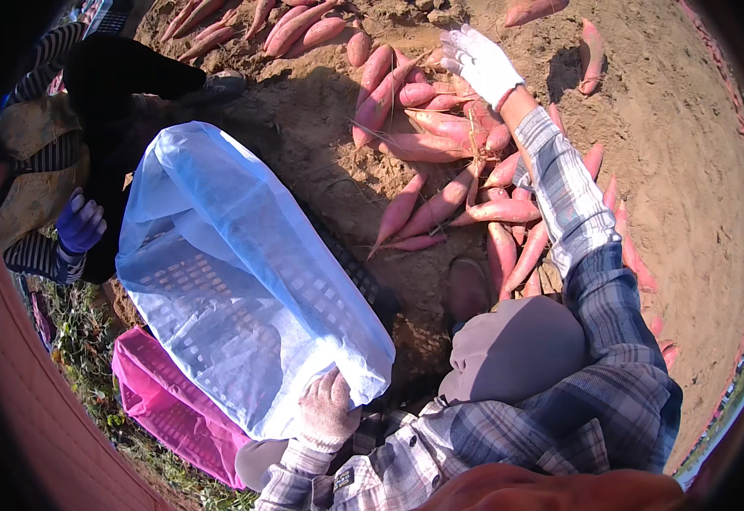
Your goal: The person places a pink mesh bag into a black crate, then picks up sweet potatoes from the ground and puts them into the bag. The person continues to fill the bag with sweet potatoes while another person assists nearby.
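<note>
My left hand [329, 409], in a knitted glove, grips the near edge of a pale blue-white liner [218, 211] that covers a crate with slotted walls. My right hand [482, 64], in a white glove, reaches out over the far side of a pile of sweet potatoes [439, 124] on the soil. Its fingers are spread, and nothing is seen held in them, though its palm is hidden. Beneath my right forearm, more sweet potatoes [506, 211] lie heaped down to my knee. No sweet potatoes are visible inside the lined crate.
At the left, a co-worker in striped sleeves has a purple-gloved hand [81, 223] near the crate. A pink-lined crate [174, 409] stands at the lower left, beside green plants [87, 364]. Further sweet potatoes [302, 29] lie at the top, and a single one [592, 57] at the upper right.
</note>
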